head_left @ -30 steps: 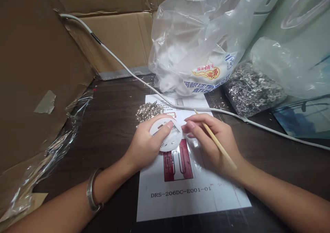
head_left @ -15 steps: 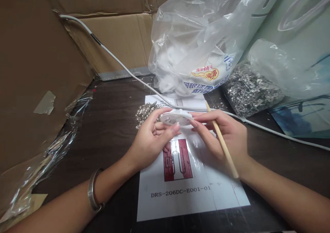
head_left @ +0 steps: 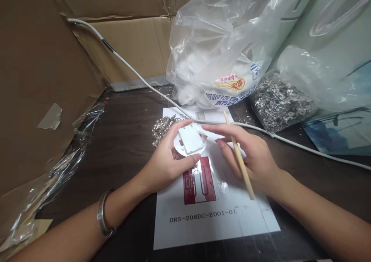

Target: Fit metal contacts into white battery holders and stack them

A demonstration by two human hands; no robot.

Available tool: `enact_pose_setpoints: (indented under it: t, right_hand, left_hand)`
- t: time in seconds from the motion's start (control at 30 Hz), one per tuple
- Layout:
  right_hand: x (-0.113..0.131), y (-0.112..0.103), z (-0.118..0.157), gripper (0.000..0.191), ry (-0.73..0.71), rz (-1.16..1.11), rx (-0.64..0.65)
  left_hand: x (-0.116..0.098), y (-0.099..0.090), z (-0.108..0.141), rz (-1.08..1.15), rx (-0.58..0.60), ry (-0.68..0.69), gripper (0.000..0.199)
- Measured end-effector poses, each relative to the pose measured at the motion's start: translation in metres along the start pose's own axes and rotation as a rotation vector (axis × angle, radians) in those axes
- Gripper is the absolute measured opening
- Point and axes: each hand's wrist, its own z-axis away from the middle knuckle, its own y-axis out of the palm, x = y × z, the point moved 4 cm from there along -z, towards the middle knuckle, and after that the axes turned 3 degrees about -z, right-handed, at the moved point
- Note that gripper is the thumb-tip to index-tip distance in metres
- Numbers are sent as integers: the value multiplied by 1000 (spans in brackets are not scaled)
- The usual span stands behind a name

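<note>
My left hand [head_left: 169, 163] is closed round the edge of a round white plastic housing [head_left: 191, 139] with a raised square part on its face. The thumb lies along its near rim. In my right hand [head_left: 252, 150] a thin wooden stick [head_left: 242, 165] is held slantwise between the fingers. The right index fingertip is at the housing's far right edge, and I cannot tell whether it touches. Below the housing lies a printed sheet [head_left: 188, 235] with a red picture and the text DRS-206DC-E001-01. A heap of small metal pieces [head_left: 164, 127] sits beside my left hand.
A clear plastic bag of white parts [head_left: 199, 72] stands behind the sheet. To its right is a bag of metal pieces [head_left: 282, 101]. A white cable [head_left: 145, 82] crosses the dark table [head_left: 121, 138]. Cardboard [head_left: 133, 49] walls the back and left.
The white housing has turned from nearly edge-on to show its face with the square part. My right thumb has come off it, and the stick has shifted left with my right hand.
</note>
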Motion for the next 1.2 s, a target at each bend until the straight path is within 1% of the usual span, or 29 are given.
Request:
enact_pose_setpoints:
  t: [0.07,0.1,0.17,0.23,0.3,0.43,0.5,0.57,0.7,0.8,0.9,1.1,1.2]
  right_hand:
    - [-3,0,0,41,84,-4,7]
    - [-4,0,0,41,114,-9,2]
    - [-5,-2,-1,31,177,-26,-51]
    - [-6,-3,-2,16,237,-55,-117]
    - [-7,-1,-2,9,299,-113,-135]
    - [-11,8,1,19,390,-238,-60]
    - [-13,10,4,21,411,-251,-32]
    - [-15,11,5,19,414,-243,-34]
    - [-12,8,3,17,373,-253,-53]
    - [-8,10,2,17,346,-289,16]
    - [-9,14,3,12,388,-300,64]
    - [-10,19,6,11,456,-311,33]
    - [-10,21,7,9,491,-349,42]
  left_hand:
    - [0,-1,0,-32,-30,20,62]
    - [0,-1,-1,-33,-35,25,61]
    - [-1,-1,-1,-6,-32,32,58]
    - [0,0,-1,26,-22,38,55]
    - [0,1,-1,39,-14,45,54]
    - [1,3,-1,25,2,28,56]
    - [1,4,0,19,14,8,57]
    - [1,4,1,21,17,-4,58]
    - [0,3,2,9,23,-9,56]
    - [0,2,3,-54,29,4,55]
    - [0,2,3,-96,25,15,55]
    - [-1,4,2,-76,43,29,52]
    - [-2,3,2,-120,35,53,52]
